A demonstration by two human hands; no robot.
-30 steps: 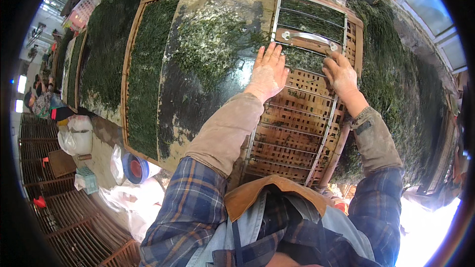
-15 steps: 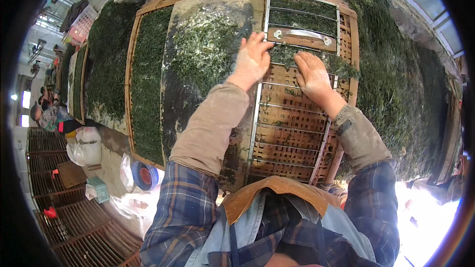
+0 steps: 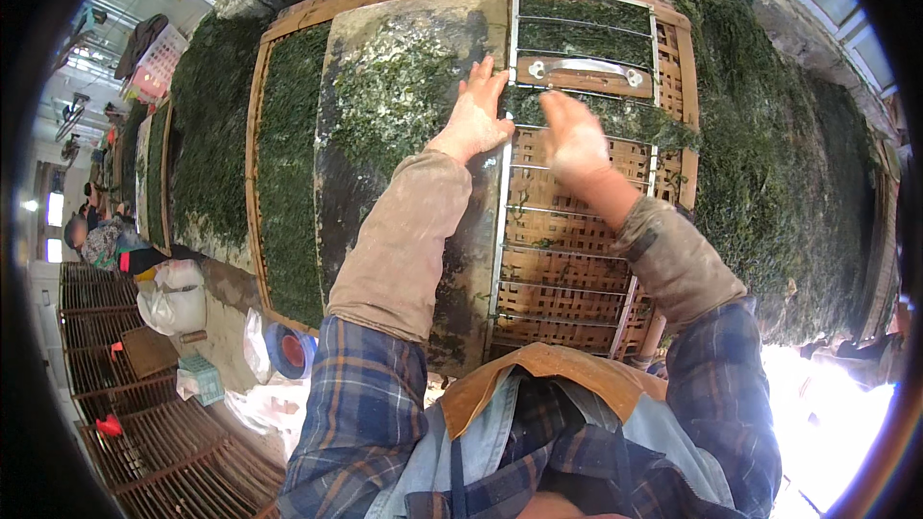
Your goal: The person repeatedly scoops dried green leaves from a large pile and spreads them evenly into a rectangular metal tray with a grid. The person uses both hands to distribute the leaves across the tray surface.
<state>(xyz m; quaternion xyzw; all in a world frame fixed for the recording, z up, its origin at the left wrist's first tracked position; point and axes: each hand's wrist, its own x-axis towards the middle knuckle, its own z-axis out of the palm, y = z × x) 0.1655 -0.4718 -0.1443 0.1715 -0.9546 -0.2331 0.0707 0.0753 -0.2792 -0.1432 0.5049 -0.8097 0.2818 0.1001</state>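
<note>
A metal frame with thin crossbars (image 3: 564,253) lies over a woven bamboo tray (image 3: 558,303). Loose shredded green leaves (image 3: 620,121) are in its upper sections. My left hand (image 3: 471,115) has its fingers apart at the frame's left rail, beside the dark board; its thumb reaches the rail. Over the crossbars just below the leaves is my right hand (image 3: 577,141), its fingers stretched out and slightly blurred, with nothing seen in them. Above both hands, a wooden bar with a curved metal handle (image 3: 588,66) rests across the frame.
To the left, a board (image 3: 370,183) carries a heap of leaves dusted with white. Green layers (image 3: 290,154) fill the tray's left end, and a wide leafy mat (image 3: 769,163) extends rightward. A blue tape roll (image 3: 290,350) and slatted racks (image 3: 183,452) are lower left.
My right hand has shifted left over the frame, off the leaves at right. My left hand has drawn slightly left and down, its fingers spreading. The frame has barely moved.
</note>
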